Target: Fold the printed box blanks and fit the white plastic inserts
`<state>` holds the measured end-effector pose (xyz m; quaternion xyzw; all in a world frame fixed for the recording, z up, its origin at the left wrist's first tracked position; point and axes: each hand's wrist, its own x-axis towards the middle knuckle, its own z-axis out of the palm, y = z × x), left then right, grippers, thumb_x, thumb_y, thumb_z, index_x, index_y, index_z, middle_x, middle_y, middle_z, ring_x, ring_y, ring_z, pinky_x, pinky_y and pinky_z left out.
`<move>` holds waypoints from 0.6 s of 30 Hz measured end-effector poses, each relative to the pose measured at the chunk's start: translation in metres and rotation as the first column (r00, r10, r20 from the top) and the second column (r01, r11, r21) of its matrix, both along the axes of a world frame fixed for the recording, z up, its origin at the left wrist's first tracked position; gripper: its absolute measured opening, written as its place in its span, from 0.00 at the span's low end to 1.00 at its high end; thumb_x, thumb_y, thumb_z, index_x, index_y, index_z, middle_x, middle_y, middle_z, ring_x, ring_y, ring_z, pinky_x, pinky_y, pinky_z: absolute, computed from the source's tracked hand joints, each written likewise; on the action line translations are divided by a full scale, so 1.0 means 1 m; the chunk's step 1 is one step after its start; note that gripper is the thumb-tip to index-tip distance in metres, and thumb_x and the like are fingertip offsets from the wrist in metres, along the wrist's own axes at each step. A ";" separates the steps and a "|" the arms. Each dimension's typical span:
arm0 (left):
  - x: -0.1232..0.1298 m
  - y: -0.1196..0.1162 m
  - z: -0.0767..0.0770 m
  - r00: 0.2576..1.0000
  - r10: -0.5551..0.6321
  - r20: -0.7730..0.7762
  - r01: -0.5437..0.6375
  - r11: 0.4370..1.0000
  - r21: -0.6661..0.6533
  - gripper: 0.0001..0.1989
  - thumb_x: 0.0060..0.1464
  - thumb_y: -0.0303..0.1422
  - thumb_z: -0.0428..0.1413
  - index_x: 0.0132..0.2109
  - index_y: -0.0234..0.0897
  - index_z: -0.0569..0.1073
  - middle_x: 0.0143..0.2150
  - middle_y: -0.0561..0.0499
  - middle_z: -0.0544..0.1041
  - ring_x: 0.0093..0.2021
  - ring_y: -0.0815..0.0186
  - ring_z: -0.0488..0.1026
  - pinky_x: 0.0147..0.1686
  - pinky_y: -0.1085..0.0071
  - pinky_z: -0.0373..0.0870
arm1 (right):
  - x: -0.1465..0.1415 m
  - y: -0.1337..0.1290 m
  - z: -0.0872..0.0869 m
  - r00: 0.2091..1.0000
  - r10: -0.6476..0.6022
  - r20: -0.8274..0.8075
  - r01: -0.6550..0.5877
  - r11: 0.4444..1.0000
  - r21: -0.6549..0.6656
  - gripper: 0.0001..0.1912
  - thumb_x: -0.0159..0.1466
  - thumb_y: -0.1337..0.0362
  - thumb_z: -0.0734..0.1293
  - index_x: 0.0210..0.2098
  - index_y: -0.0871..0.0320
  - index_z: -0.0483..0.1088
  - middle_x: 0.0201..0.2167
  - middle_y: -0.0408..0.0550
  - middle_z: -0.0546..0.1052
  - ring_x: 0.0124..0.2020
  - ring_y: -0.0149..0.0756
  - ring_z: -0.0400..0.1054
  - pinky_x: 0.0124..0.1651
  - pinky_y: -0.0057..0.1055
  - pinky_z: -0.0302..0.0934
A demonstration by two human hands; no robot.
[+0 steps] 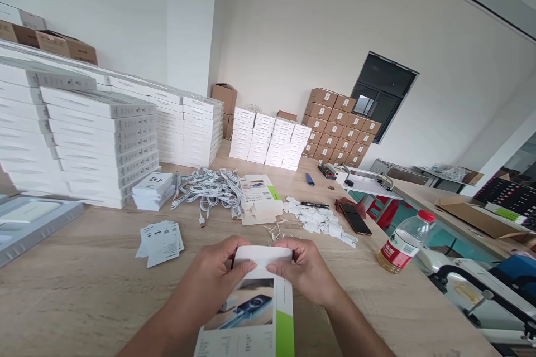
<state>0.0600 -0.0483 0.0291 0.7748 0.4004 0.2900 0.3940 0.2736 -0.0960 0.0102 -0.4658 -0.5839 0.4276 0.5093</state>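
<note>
A white and green cardboard box (251, 340) with a printed picture of a phone and cable is held low in front of me. My left hand (221, 268) grips its upper left corner, thumb pressed on the white top flap (262, 255). On the upper right corner, my right hand (304, 270) grips the same box, its thumb on the flap too. The two thumbs lie close together there. Fingers behind the box are partly hidden. Beyond the hands lie a heap of white cables (213, 189) and flat printed packaging (259, 195).
Tall stacks of white boxes (100, 145) stand at the left. Printed cards (161, 241) lie left of my hands. Scattered white paper pieces (320, 220), a phone (355, 217) and a red-capped bottle (406, 242) are at the right. A grey tray (46, 228) sits far left.
</note>
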 end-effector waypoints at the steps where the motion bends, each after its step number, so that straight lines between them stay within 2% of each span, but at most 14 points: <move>1: 0.001 0.000 -0.001 1.000 0.007 0.007 -0.007 1.000 0.005 0.10 0.55 0.42 0.55 0.37 0.42 0.74 0.26 0.57 0.75 0.27 0.65 0.70 0.27 0.72 0.61 | 0.000 0.000 0.000 1.000 -0.001 -0.004 0.001 1.000 0.001 0.13 0.54 0.58 0.77 0.34 0.58 0.77 0.26 0.41 0.73 0.26 0.30 0.63 0.29 0.27 0.57; 8: 0.006 -0.002 -0.005 0.995 0.043 0.086 -0.041 0.999 -0.026 0.11 0.56 0.42 0.55 0.34 0.40 0.72 0.26 0.56 0.73 0.26 0.66 0.68 0.26 0.73 0.61 | -0.004 -0.003 0.006 1.000 -0.026 -0.009 0.026 1.000 0.010 0.11 0.55 0.59 0.76 0.30 0.59 0.76 0.23 0.40 0.71 0.24 0.28 0.60 0.26 0.26 0.53; 12: 0.008 -0.002 -0.006 0.991 0.028 0.131 -0.020 0.998 -0.061 0.11 0.56 0.42 0.55 0.34 0.39 0.71 0.26 0.55 0.73 0.27 0.65 0.68 0.26 0.72 0.61 | -0.004 -0.001 0.007 0.997 -0.022 -0.072 0.019 0.999 -0.044 0.13 0.52 0.59 0.78 0.30 0.59 0.76 0.22 0.40 0.73 0.22 0.27 0.61 0.25 0.25 0.53; 18: 0.008 -0.004 -0.004 0.988 -0.020 0.154 0.027 0.999 -0.042 0.13 0.58 0.43 0.54 0.33 0.39 0.69 0.24 0.57 0.68 0.25 0.68 0.63 0.25 0.73 0.58 | 0.002 0.004 0.000 0.978 0.014 -0.210 -0.045 0.988 -0.145 0.17 0.48 0.57 0.80 0.32 0.58 0.76 0.24 0.40 0.76 0.23 0.28 0.64 0.27 0.25 0.56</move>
